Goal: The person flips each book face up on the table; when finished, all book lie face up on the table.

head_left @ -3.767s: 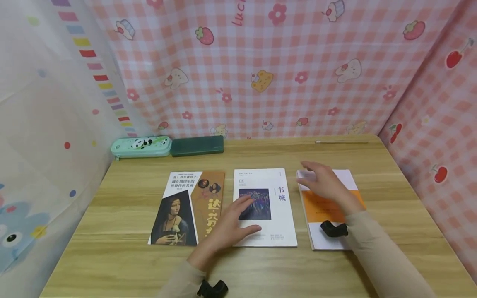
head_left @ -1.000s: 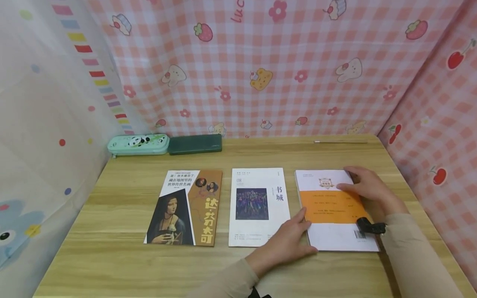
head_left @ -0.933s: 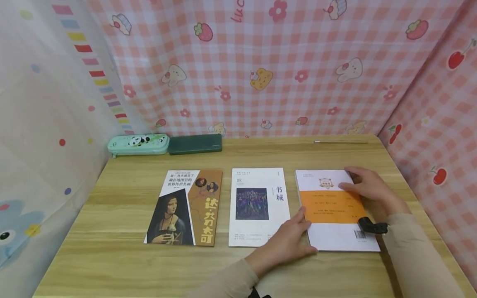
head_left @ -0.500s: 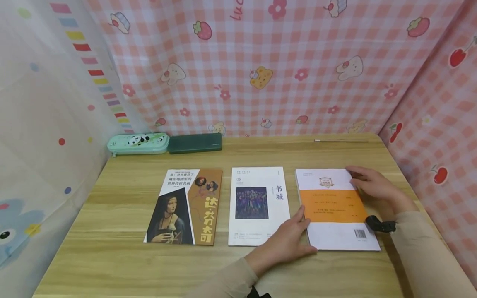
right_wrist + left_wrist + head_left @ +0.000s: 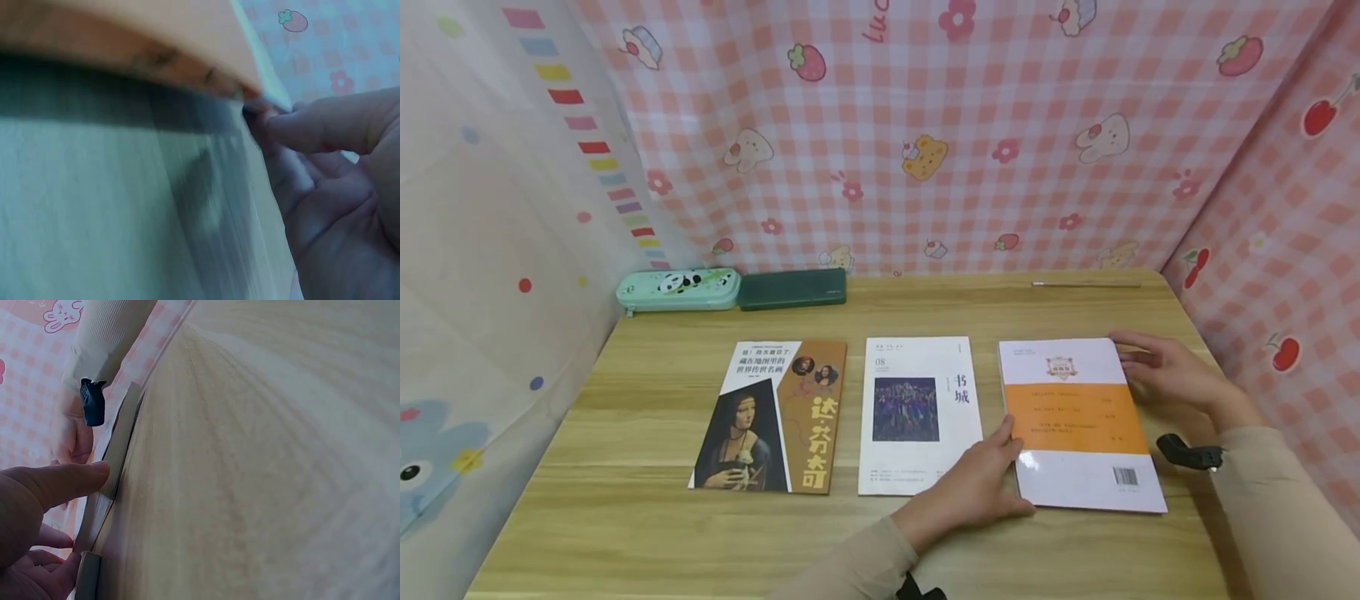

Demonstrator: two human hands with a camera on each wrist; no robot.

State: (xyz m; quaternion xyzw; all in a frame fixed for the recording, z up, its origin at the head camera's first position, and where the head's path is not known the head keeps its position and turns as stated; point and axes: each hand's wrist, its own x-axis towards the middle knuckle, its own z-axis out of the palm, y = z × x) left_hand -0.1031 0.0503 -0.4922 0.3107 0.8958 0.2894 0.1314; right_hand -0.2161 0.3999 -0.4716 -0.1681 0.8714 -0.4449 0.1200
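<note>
A white book with an orange band (image 5: pixel 1067 417) lies back cover up at the right of the table. My right hand (image 5: pixel 1172 375) pinches its upper right edge between thumb and fingers. In the right wrist view the orange cover (image 5: pixel 187 37) rises off the wood, thumb tip (image 5: pixel 287 128) at its corner. My left hand (image 5: pixel 973 483) rests along the left edge, fingers extended, thumb by the lower left corner; in the left wrist view the thumb (image 5: pixel 69 481) reaches over the book's end. Left of it lies a white magazine (image 5: pixel 898 467), its lower right corner hidden by that hand.
A brown-and-white book with a portrait (image 5: pixel 745 442) lies further left. Along the back stand a mint panda pencil case (image 5: pixel 679 289) and a dark green flat case (image 5: pixel 792 288); a thin stick (image 5: pixel 1086 285) lies back right. Patterned curtains (image 5: pixel 925 108) enclose the wooden table (image 5: pixel 625 533).
Earlier, my hands were over the magazine and the orange-banded book. Both came to that book; my right hand then slid right to its edge, which now tilts up. The left hand stays put lately.
</note>
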